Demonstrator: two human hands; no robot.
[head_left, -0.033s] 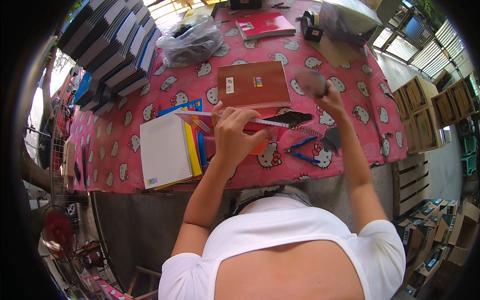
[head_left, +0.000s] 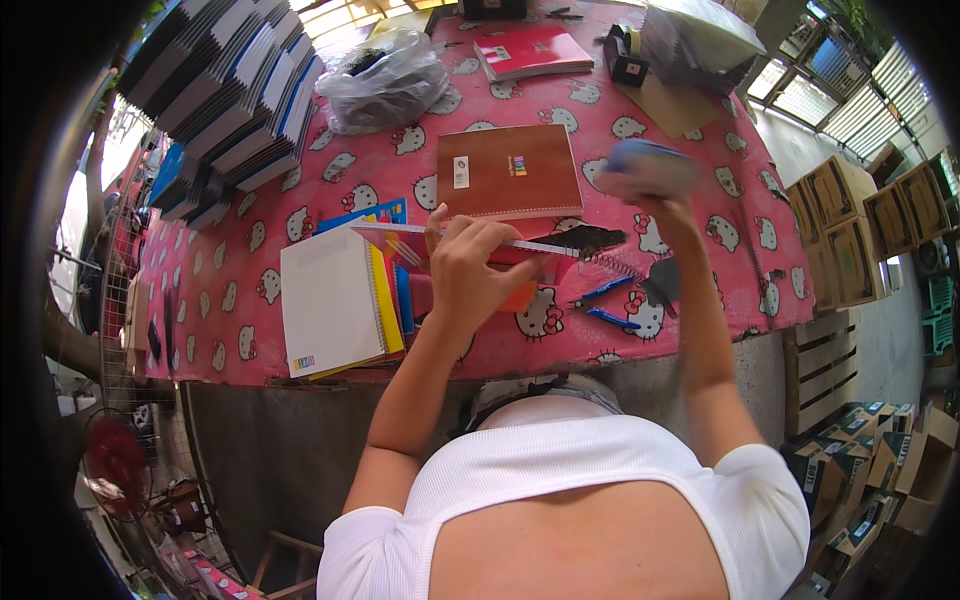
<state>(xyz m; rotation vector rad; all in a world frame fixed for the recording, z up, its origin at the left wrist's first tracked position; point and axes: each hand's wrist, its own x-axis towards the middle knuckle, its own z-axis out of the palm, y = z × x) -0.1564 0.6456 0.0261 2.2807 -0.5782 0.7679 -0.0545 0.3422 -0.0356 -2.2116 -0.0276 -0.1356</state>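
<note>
Surface: pink cartoon-cat tablecloth (head_left: 300,300) over a table, cardboard boxes (head_left: 850,230) stacked to my right.
Left hand: my left hand (head_left: 470,275) is curled around a long clear ruler (head_left: 500,243), fingers pressed on it, just above an open spiral notebook (head_left: 590,245).
Right hand: my right hand (head_left: 655,185) is raised over the table's right part, closed on a blurred blue-grey object (head_left: 645,165); I cannot tell what it is.
Near left: white-covered notebook stack (head_left: 335,300), coloured covers beneath.
Centre, farther: brown notebook (head_left: 508,170), lying flat.
Near right: two blue pens (head_left: 608,305) on the cloth.
Far left: tall notebook piles (head_left: 230,90).
</note>
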